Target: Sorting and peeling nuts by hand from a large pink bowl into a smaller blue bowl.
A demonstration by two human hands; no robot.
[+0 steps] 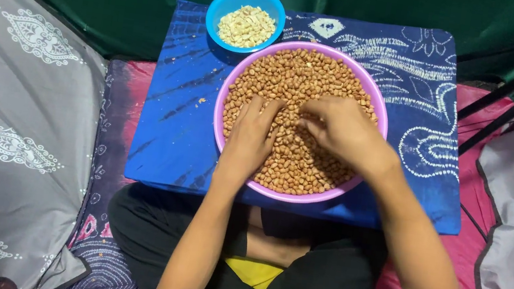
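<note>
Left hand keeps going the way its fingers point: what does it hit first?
Likely just more brown peanuts: the left hand lies on them, fingers aimed at the pink bowl's far rim. Past that rim sits the blue bowl of pale peeled nuts, slightly leftward. Depth is unclear.

Low table draped in a blue tie-dye cloth (178,126) with white patterns. Pink bowl (230,86) of brown peanuts sits at centre. Small blue bowl (218,6) of pale shelled nuts sits just beyond the pink bowl's far-left rim, apparently touching it.
</note>
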